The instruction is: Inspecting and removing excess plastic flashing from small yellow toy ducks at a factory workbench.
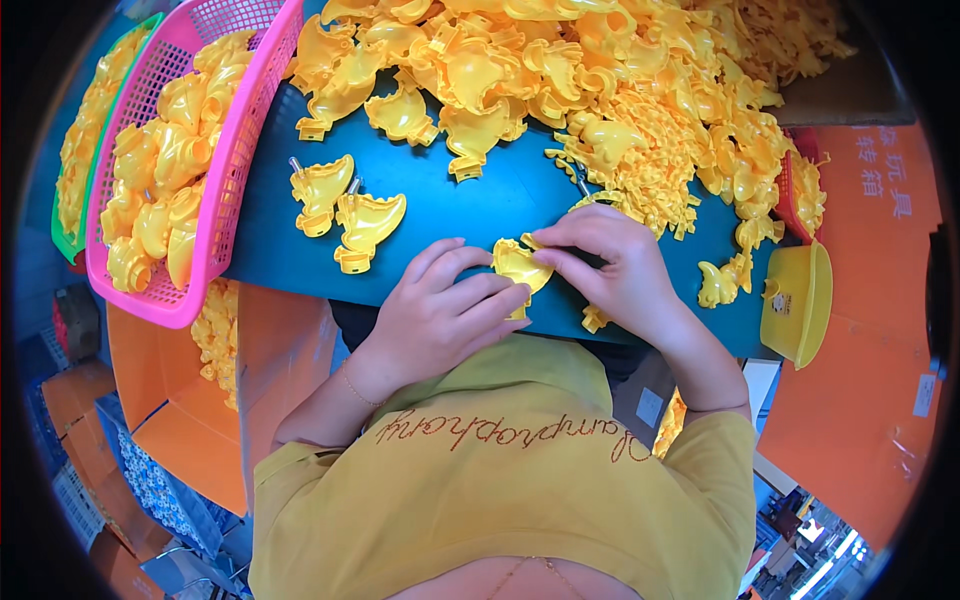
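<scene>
My left hand (440, 305) is closed around the lower left side of a hollow yellow plastic shell half (517, 264), its inside facing up, close to the table's near edge. At the shell's upper right edge my right hand (617, 262) pinches what looks like a small yellow plastic piece (529, 241); the fingertips hide most of it. Two more shell halves, one (322, 194) behind the other (369, 226), lie left of my hands, each with a short metal pin sticking out. Beyond my right hand spreads a heap of small yellow pieces (645, 150).
A large pile of yellow shells (480, 75) covers the back of the blue-green table (270, 235). On the left are a pink basket (232, 180) of joined yellow parts and a green basket (66, 240). A yellow tub (808, 305) stands right, beside an orange box (860, 390).
</scene>
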`<state>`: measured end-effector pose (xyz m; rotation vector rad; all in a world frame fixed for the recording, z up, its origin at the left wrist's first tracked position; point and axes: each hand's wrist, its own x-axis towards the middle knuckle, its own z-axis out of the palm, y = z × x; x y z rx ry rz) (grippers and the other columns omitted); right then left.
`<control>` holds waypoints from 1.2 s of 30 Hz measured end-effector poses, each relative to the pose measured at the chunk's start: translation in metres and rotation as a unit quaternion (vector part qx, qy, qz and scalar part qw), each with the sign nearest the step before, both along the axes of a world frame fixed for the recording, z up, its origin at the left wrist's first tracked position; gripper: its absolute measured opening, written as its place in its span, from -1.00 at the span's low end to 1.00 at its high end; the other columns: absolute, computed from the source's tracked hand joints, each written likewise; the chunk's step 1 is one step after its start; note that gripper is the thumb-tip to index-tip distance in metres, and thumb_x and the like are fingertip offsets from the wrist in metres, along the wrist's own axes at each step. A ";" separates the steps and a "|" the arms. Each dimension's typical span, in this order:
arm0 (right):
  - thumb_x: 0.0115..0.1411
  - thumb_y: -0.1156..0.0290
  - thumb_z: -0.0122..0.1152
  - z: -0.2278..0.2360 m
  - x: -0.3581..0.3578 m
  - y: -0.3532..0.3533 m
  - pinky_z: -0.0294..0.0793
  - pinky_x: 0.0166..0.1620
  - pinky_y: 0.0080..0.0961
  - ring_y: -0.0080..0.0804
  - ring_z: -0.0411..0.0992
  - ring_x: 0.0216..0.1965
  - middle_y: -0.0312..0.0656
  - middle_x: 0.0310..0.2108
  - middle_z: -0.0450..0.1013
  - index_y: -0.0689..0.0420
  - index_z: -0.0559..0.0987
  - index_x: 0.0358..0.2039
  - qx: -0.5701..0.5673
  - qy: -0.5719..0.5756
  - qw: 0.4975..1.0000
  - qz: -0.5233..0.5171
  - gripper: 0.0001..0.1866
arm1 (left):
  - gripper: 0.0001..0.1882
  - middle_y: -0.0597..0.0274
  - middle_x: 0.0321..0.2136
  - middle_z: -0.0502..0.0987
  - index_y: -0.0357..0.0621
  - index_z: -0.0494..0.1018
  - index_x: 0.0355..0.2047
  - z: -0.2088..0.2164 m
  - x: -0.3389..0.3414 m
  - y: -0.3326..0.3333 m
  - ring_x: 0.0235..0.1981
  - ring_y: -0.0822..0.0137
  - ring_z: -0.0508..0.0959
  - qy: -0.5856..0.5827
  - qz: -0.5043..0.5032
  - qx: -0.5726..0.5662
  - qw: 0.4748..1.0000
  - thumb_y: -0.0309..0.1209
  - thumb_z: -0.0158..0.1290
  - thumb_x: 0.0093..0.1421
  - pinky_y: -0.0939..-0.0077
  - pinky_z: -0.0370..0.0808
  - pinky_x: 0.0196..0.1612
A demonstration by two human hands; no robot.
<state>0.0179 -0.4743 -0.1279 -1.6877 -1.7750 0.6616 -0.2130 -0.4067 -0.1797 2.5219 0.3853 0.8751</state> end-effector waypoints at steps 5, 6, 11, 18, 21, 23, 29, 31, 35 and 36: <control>0.12 0.51 0.54 -0.010 0.000 -0.002 0.62 -0.11 -0.36 -0.26 0.62 -0.21 -0.19 -0.32 0.68 0.16 0.77 -0.26 0.038 0.002 0.999 0.011 -0.84 | -0.62 0.41 -0.24 0.63 0.09 0.67 -0.11 0.001 0.001 0.000 -0.04 0.23 0.56 0.002 -0.001 0.003 1.000 -0.16 0.42 0.07 0.07 0.52 0.16; 0.12 0.51 0.54 -0.009 0.001 -0.003 0.62 -0.11 -0.36 -0.26 0.62 -0.21 -0.19 -0.32 0.68 0.16 0.77 -0.26 0.037 0.002 0.999 0.010 -0.84 | -0.62 0.41 -0.24 0.63 0.10 0.67 -0.10 0.001 0.001 0.000 -0.04 0.23 0.56 0.002 0.000 0.003 1.000 -0.15 0.43 0.07 0.07 0.52 0.16; 0.16 0.50 0.48 0.007 0.000 -0.007 0.60 -0.14 -0.32 -0.19 0.56 -0.17 -0.19 -0.22 0.65 0.13 0.76 -0.19 0.054 -0.141 0.985 0.087 -0.81 | -0.61 0.41 -0.24 0.62 0.10 0.67 -0.10 0.002 0.002 0.001 -0.04 0.23 0.56 0.004 -0.003 0.010 1.000 -0.15 0.42 0.07 0.07 0.53 0.17; 0.27 0.43 0.39 0.013 0.023 0.002 0.52 -0.14 -0.36 -0.21 0.52 -0.17 -0.19 -0.21 0.56 0.05 0.76 -0.04 -0.050 -0.044 0.990 0.124 -0.76 | -0.65 0.45 -0.21 0.60 0.08 0.62 -0.09 0.001 0.003 0.001 -0.01 0.23 0.56 0.007 -0.005 0.013 1.000 -0.21 0.38 0.12 0.07 0.53 0.19; 0.26 0.43 0.40 0.025 0.025 0.002 0.52 -0.13 -0.36 -0.23 0.54 -0.18 -0.17 -0.24 0.57 0.07 0.76 -0.08 -0.008 -0.053 0.998 0.038 -0.79 | -0.66 0.40 -0.24 0.64 0.09 0.67 -0.12 0.000 0.002 0.000 -0.04 0.22 0.58 -0.005 -0.008 0.000 1.000 -0.23 0.42 0.07 0.06 0.55 0.18; 0.26 0.41 0.41 0.035 0.034 0.011 0.54 -0.19 -0.36 -0.24 0.56 -0.30 -0.16 -0.40 0.57 0.12 0.77 -0.19 0.063 -0.124 0.990 -0.022 -0.86 | -0.66 0.40 -0.24 0.64 0.09 0.67 -0.13 0.000 0.002 0.000 -0.04 0.22 0.58 -0.007 -0.004 -0.001 1.000 -0.23 0.42 0.07 0.06 0.55 0.18; 0.28 0.31 0.38 0.019 0.033 0.018 0.55 -0.27 -0.32 -0.16 0.58 -0.37 -0.15 -0.38 0.59 0.15 0.75 -0.27 -0.031 -0.230 0.969 -0.082 -0.83 | -0.66 0.41 -0.24 0.64 0.09 0.67 -0.13 0.000 0.002 -0.001 -0.04 0.22 0.59 -0.003 -0.002 0.002 1.000 -0.22 0.42 0.08 0.07 0.56 0.18; 0.29 0.28 0.36 0.014 0.029 0.021 0.56 -0.25 -0.30 -0.11 0.59 -0.33 -0.16 -0.35 0.59 0.14 0.74 -0.26 -0.055 -0.268 0.957 -0.100 -0.81 | -0.66 0.41 -0.24 0.64 0.09 0.67 -0.13 -0.001 0.002 0.000 -0.04 0.23 0.59 -0.005 0.000 0.002 1.000 -0.22 0.42 0.08 0.07 0.56 0.18; 0.29 0.30 0.36 0.012 0.028 0.025 0.57 -0.23 -0.29 -0.13 0.60 -0.31 -0.17 -0.32 0.59 0.14 0.74 -0.24 -0.032 -0.214 0.972 -0.093 -0.82 | -0.65 0.40 -0.24 0.64 0.08 0.66 -0.13 -0.002 0.003 0.001 -0.04 0.22 0.59 -0.008 -0.003 0.009 1.000 -0.19 0.42 0.08 0.07 0.56 0.19; 0.28 0.30 0.36 0.012 0.027 0.026 0.57 -0.22 -0.29 -0.13 0.60 -0.31 -0.17 -0.31 0.59 0.14 0.74 -0.25 -0.035 -0.213 0.972 -0.090 -0.82 | -0.63 0.40 -0.25 0.64 0.07 0.66 -0.12 -0.002 0.003 0.000 -0.04 0.22 0.60 -0.009 -0.003 0.013 1.000 -0.16 0.42 0.08 0.06 0.56 0.19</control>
